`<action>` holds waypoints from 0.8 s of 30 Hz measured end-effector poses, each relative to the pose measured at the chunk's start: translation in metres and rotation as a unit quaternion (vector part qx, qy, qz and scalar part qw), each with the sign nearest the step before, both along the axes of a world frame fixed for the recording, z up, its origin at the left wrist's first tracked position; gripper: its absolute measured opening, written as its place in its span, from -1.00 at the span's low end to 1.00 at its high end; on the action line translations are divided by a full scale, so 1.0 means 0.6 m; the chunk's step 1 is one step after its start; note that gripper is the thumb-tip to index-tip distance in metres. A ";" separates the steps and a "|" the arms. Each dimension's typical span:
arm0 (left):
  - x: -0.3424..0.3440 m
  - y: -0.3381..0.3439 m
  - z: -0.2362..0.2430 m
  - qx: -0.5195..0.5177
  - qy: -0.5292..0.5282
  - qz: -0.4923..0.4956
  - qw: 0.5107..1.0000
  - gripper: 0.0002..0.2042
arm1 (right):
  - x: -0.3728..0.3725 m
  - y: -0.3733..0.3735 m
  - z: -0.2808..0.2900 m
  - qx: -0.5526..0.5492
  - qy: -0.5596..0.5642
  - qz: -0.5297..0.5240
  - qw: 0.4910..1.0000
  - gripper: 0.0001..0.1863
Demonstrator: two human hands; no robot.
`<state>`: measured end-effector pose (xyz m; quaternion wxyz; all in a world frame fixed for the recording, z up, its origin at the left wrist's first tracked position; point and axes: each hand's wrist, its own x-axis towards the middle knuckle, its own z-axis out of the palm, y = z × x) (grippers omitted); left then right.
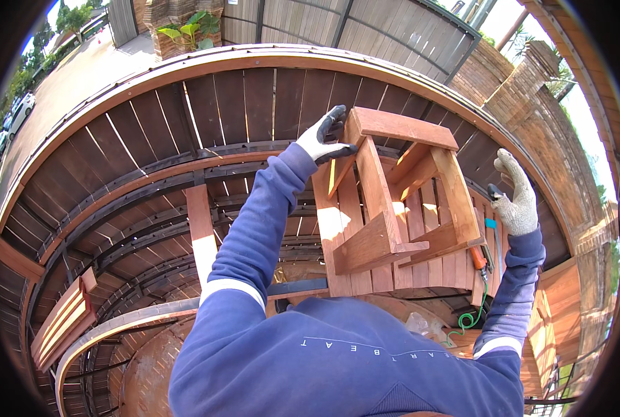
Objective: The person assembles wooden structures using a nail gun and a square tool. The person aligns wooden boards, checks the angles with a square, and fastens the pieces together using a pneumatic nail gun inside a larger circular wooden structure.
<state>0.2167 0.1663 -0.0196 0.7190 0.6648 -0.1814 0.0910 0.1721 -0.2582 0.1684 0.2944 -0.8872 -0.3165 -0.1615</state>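
Note:
A small reddish-brown wooden frame [407,128], built of boards like a stool or step, stands on a slatted wooden surface [362,283] in front of me. My left hand [324,136], in a white glove with dark fingertips, is at the frame's upper left corner. Its thumb and fingers are spread; whether it touches the wood is hard to tell. To the right of the frame my right hand [517,198], in a pale glove, is raised with its fingers apart and holds nothing.
An orange-handled tool [478,258] with a green cord [468,320] lies right of the frame. Stacked wooden strips [63,320] rest at the left. A curved wooden railing [254,59] runs around the far side, over dark slats. A clear plastic bag [417,324] lies below.

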 end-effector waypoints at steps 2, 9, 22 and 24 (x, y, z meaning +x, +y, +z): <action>-0.002 -0.009 0.012 -0.018 -0.016 -0.024 0.999 -0.02 | 0.012 0.035 0.014 -0.088 -0.012 0.022 0.996 -0.12; 0.005 -0.017 0.017 -0.048 -0.029 0.051 0.997 -0.15 | 0.089 0.034 0.024 -0.010 0.095 -0.008 0.995 -0.16; -0.012 -0.040 0.050 -0.042 0.032 0.061 0.997 -0.31 | 0.260 -0.008 -0.135 0.246 0.242 0.164 0.924 -0.13; -0.018 -0.041 0.061 -0.021 0.039 0.065 0.997 -0.30 | 0.273 0.000 -0.141 0.229 0.255 0.198 0.918 -0.13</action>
